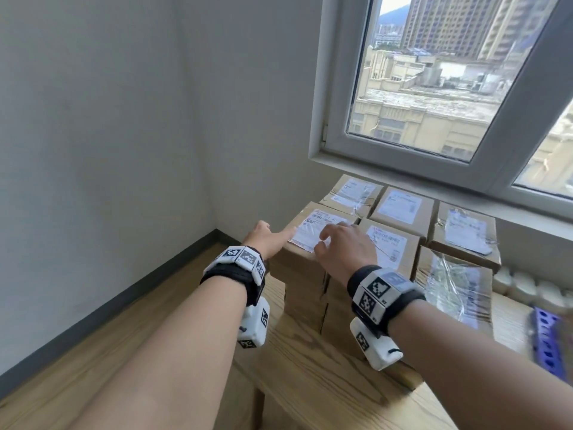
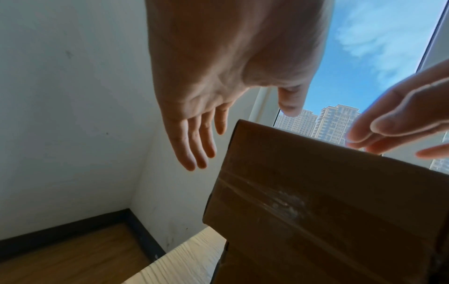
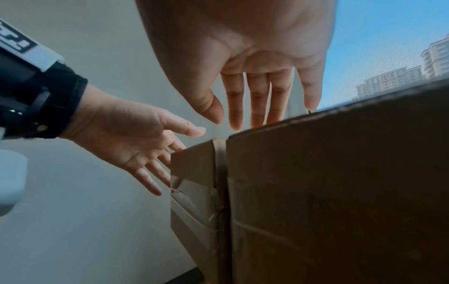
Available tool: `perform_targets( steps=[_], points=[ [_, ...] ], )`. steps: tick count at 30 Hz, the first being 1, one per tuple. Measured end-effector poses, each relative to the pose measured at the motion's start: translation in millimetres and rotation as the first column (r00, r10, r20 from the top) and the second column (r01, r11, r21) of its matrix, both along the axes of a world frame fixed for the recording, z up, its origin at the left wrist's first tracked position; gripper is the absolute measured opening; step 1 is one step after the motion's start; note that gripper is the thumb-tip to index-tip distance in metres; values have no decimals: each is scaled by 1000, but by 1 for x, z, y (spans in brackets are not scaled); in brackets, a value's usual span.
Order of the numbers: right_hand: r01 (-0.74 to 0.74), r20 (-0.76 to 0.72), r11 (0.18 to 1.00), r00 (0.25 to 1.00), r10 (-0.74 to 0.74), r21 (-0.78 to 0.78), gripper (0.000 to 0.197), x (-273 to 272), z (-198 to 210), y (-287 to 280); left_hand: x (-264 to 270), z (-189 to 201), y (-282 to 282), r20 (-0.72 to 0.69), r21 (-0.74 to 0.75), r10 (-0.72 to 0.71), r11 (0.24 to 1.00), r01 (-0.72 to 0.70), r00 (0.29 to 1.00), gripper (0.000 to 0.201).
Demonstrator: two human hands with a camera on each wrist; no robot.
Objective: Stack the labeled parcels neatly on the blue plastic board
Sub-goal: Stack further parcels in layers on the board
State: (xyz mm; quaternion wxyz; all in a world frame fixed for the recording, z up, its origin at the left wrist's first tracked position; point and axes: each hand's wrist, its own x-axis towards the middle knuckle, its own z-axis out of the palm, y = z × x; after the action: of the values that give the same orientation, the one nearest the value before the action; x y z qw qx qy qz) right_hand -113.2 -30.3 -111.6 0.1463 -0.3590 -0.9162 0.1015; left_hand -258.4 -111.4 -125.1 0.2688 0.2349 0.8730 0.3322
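Note:
Several taped brown parcels with white labels stand stacked on a wooden table [image 1: 310,386] under the window. The near-left top parcel [image 1: 322,226] is the one my hands are at. My left hand [image 1: 279,232] reaches to its left edge with straight fingers and holds nothing. In the left wrist view the left hand [image 2: 233,132] hangs just beside the parcel's corner [image 2: 316,192]. My right hand [image 1: 328,240] hovers over its label, fingers relaxed; in the right wrist view the right hand [image 3: 243,119] has its fingertips above the parcel's top edge [image 3: 340,182]. The blue plastic board [image 1: 547,339] shows at the far right.
More labeled parcels [image 1: 465,231] fill the stack toward the window sill [image 1: 403,178]. A white wall [image 1: 108,150] closes the left side, with wooden floor [image 1: 93,352] below. The table's near front part is bare wood.

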Motion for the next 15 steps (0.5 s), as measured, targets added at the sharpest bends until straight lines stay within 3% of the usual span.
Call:
perform_targets(
  steps=[3, 6, 10, 12, 15],
  points=[
    [74, -6, 997, 997, -74, -14, 30, -6, -4, 3, -10, -4, 9, 132, -12, -69, 997, 71, 989, 96],
    [136, -17, 989, 990, -137, -64, 28, -7, -11, 0, -18, -9, 16, 204, -24, -135, 989, 143, 970, 95],
    [167, -15, 983, 986, -169, -83, 30, -8, -15, -2, -32, -29, 29, 308, -20, -198, 977, 214, 931, 125],
    [181, -14, 979, 983, -184, -96, 29, -9, -17, -4, -28, -21, 23, 349, -13, -212, 973, 231, 913, 108],
    [207, -7, 973, 978, -209, -107, 27, -12, -17, -7, -29, -14, 18, 432, 75, -269, 962, 263, 861, 63]
  ],
)
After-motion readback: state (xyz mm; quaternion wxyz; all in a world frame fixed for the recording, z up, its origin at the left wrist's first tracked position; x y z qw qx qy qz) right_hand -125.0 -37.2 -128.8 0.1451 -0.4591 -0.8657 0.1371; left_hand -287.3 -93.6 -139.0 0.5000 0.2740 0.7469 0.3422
